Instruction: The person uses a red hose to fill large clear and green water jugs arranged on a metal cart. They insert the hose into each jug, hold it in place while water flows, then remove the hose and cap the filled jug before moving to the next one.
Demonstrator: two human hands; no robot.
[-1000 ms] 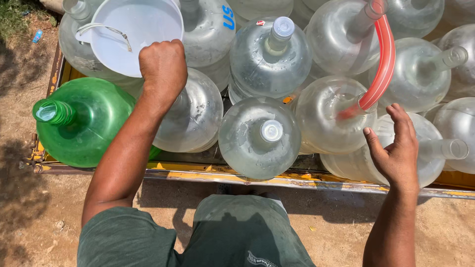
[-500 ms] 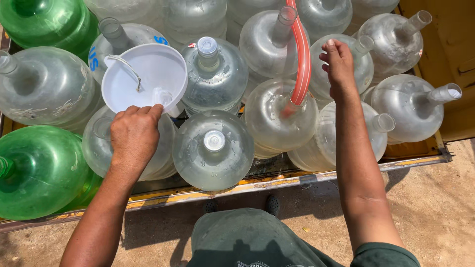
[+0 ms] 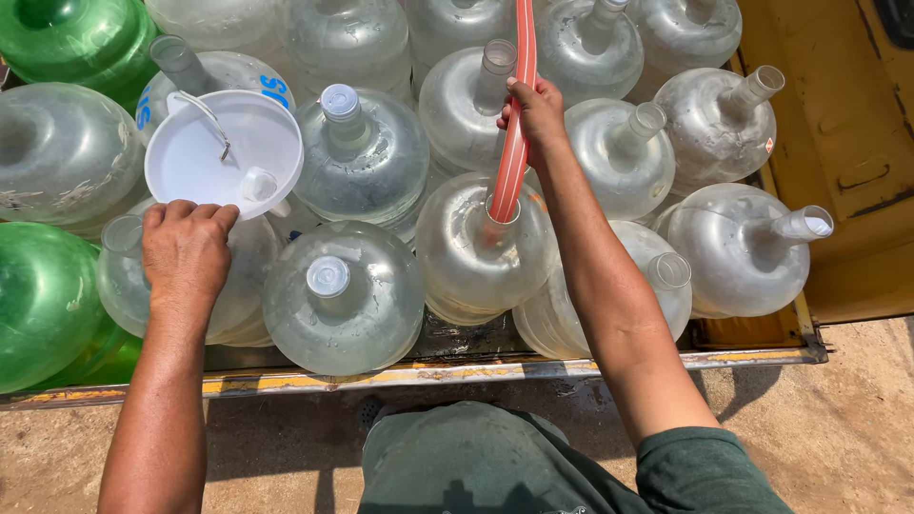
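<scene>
The right hand (image 3: 535, 112) closes around the red hose (image 3: 512, 152), whose end sits in the clear water jug (image 3: 481, 252) below it; keep it plumb. The left hand (image 3: 186, 249) grips the white funnel (image 3: 224, 152) rim

Yellow truck bed (image 3: 762, 328), packed with clear water jugs (image 3: 343, 300), green jugs (image 3: 43, 305) at left

Red hose (image 3: 512, 143) cut off by top edge; its end hidden
</scene>
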